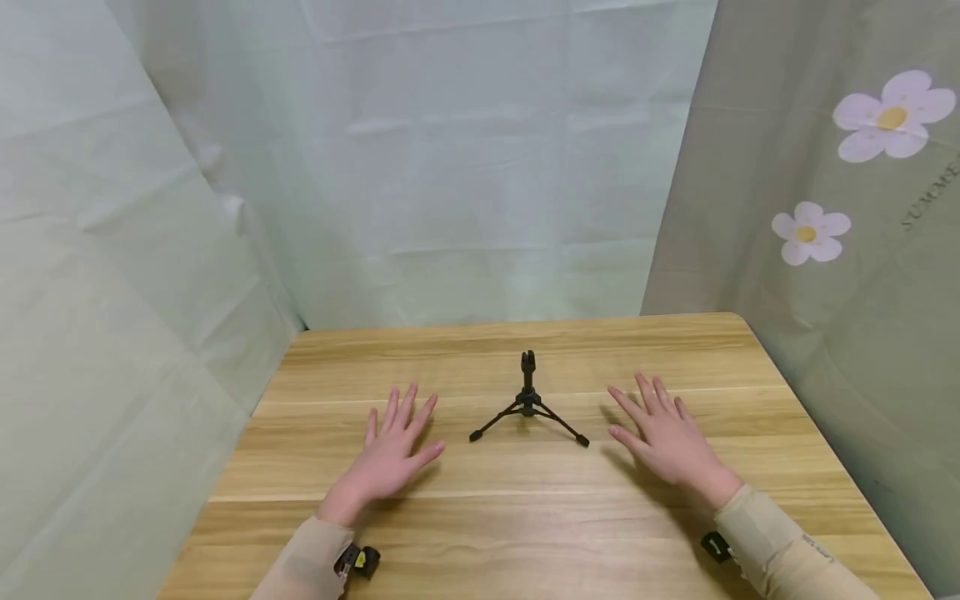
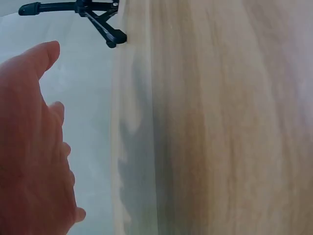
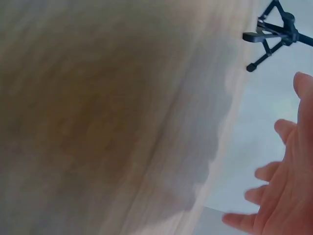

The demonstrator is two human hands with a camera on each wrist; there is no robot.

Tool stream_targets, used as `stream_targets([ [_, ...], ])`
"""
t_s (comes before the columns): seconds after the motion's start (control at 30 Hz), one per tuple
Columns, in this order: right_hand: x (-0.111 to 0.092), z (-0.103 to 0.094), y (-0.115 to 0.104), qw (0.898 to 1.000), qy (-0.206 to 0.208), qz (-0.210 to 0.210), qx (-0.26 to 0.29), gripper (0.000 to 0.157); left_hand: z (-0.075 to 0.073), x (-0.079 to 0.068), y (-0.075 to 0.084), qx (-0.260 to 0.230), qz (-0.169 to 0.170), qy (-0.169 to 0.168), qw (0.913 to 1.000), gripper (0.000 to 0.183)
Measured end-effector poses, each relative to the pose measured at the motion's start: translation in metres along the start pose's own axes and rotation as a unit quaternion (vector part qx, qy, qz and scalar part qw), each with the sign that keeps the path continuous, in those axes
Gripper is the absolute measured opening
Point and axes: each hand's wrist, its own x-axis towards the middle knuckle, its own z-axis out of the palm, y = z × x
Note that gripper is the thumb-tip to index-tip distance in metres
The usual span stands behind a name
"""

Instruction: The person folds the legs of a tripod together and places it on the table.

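Note:
A small black tripod stand (image 1: 528, 400) stands upright on the wooden table, its legs spread and a short post on top. To its left, my left hand (image 1: 388, 460) hovers palm down over the table with fingers spread, holding nothing. On the other side my right hand (image 1: 671, 442) is held the same way, apart from the stand, its shadow on the wood. The left wrist view has the tripod stand (image 2: 82, 7) at its top edge, beyond the thumb. In the right wrist view, the tripod stand (image 3: 286, 34) appears at the upper right, above the fingers.
The wooden table (image 1: 480, 533) has a light striped grain and rounded far corners. Pale cloth (image 1: 465, 167) hangs behind and to the left. A grey curtain (image 1: 720, 208) with white flowers hangs along the right. A small black device sits on each wrist.

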Motion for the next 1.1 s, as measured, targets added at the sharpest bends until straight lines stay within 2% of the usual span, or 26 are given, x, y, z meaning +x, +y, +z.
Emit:
stream_targets([
  [0.2,0.009,-0.004,0.0,0.998,0.023,-0.02,0.048,0.064,-0.002,0.0,0.0,-0.061,0.005,0.026,0.9978,0.08],
  [0.33,0.018,-0.008,-0.004,0.994,0.037,-0.014,0.107,0.058,-0.004,0.002,0.002,-0.138,0.0,0.043,0.9895,0.075],
  [0.5,0.032,-0.015,-0.016,0.98,0.056,-0.023,0.189,0.054,-0.007,0.01,0.006,-0.24,0.005,0.075,0.9679,0.06],
  [0.63,0.044,-0.019,-0.032,0.963,0.074,-0.038,0.257,0.052,-0.006,0.018,0.015,-0.281,0.004,0.101,0.9545,0.046],
  [0.73,0.05,-0.022,-0.048,0.951,0.078,-0.039,0.297,0.053,-0.004,0.025,0.025,-0.295,-0.005,0.108,0.9494,0.042],
  [0.83,0.056,-0.023,-0.064,0.946,0.08,-0.046,0.311,0.053,-0.002,0.033,0.037,-0.322,-0.006,0.108,0.9404,0.042],
  [1.03,0.073,-0.023,-0.082,0.94,0.069,-0.073,0.327,0.054,0.004,0.052,0.052,-0.409,-0.012,0.096,0.9075,0.038],
  [1.1,0.078,-0.023,-0.085,0.936,0.071,-0.078,0.335,0.054,0.006,0.056,0.056,-0.425,-0.013,0.09,0.9005,0.037],
])
